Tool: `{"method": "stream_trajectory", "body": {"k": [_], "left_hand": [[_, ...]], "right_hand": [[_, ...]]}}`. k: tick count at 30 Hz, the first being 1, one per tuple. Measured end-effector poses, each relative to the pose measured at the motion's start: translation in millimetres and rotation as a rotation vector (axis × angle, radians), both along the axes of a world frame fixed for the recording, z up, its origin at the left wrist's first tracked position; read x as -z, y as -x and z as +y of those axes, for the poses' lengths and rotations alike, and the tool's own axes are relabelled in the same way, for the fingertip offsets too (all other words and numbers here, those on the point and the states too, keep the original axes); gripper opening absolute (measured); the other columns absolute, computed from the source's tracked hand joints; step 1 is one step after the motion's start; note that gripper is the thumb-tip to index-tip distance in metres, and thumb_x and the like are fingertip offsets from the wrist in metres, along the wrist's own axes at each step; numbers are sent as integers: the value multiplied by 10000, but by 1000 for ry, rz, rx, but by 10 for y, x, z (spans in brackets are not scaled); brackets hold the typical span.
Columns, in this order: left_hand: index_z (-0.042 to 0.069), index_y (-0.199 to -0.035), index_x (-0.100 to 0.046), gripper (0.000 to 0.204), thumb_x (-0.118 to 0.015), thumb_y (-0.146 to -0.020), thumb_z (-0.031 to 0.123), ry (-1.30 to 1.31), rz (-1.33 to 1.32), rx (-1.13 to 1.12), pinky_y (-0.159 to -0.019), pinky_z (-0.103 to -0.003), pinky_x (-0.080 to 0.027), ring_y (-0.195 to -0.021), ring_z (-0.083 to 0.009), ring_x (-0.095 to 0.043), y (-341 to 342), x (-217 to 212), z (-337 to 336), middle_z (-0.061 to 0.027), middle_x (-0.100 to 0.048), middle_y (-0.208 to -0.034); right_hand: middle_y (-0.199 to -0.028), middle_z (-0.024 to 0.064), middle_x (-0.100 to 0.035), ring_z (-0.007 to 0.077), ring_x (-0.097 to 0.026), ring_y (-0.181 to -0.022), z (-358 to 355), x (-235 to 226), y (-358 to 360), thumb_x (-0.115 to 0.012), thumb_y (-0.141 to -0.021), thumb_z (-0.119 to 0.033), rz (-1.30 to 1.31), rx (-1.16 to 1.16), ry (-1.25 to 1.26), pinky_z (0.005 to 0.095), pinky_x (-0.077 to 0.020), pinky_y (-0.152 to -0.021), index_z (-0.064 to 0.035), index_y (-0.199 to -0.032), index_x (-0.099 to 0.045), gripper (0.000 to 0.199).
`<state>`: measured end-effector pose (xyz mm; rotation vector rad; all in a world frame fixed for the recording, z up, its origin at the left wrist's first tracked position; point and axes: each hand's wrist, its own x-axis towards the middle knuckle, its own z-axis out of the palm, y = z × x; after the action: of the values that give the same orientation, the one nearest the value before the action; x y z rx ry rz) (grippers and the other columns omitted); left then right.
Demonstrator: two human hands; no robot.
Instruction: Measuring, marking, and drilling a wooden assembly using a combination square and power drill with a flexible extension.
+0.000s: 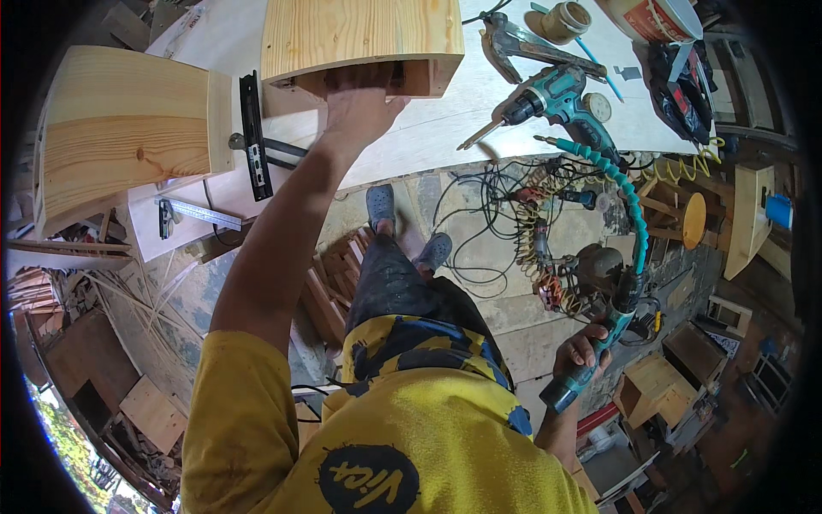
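My left hand reaches into the shadowed opening of a pale wooden box on the white worktop. Its thumb shows at the edge; the fingers are hidden inside, so what they touch cannot be made out. Down by my right side, my right hand is wrapped round a teal cordless screwdriver. From its nose a teal flexible shaft curves up, its bit end over the worktop's edge. Left of the box lies a black drawer slide, next to a second wooden box.
A teal drill, a claw hammer, a small jar and a white bucket stand or lie at the worktop's right. A combination square sits at its left edge. Tangled cables and coiled hoses cover the floor at right.
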<state>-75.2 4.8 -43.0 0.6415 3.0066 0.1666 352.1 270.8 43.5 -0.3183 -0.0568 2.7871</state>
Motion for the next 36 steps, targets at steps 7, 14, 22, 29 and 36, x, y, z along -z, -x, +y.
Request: {"method": "stream_trajectory", "body": {"k": [7,14,22,29,36], "left_hand": [[167,-1447,-386,691,-583,-867,487,-25,88,23,-1100,-553,-203,-1335,-369,-351,-86,-12,-12,-165,-420,-1436],[166,-1450,-394,696,-576,-867,500,-2,44,-3,-1105,-564,-198,-1338,-369,-355,-111,-41,-1,-166,-417,-1444],[146,-1428,-417,630,-557,-890,444,-121,-20,-25,-1065,-537,-305,-1289,-410,-402,-30,88,-36,-211,-458,-1388],[197,-1319,-537,461,-595,-870,287,-387,56,-115,-905,-471,-483,-1014,-423,-594,181,433,-196,-235,-615,-1136],[155,-1147,-666,309,-646,-846,221,-570,257,-55,-801,-437,-525,-898,-379,-641,243,571,-179,-197,-667,-995]], "right_hand": [[-1185,104,-603,198,-636,-734,28,28,112,-618,-835,-105,3,-25,-4,364,-528,-694,-38,-1440,-296,689],[-1178,103,-606,198,-638,-728,51,46,185,-625,-830,-95,2,-41,-14,363,-532,-684,-43,-1442,-297,696],[-1170,100,-607,195,-640,-725,23,31,218,-620,-832,-93,-20,-42,-8,364,-539,-687,-45,-1441,-300,689],[-1177,95,-607,196,-642,-731,29,51,187,-623,-822,-98,-31,-50,-25,358,-537,-687,-45,-1438,-314,691],[-1176,100,-605,205,-646,-734,22,75,144,-608,-822,-113,-69,-37,-28,357,-531,-671,-40,-1446,-312,694]]}}
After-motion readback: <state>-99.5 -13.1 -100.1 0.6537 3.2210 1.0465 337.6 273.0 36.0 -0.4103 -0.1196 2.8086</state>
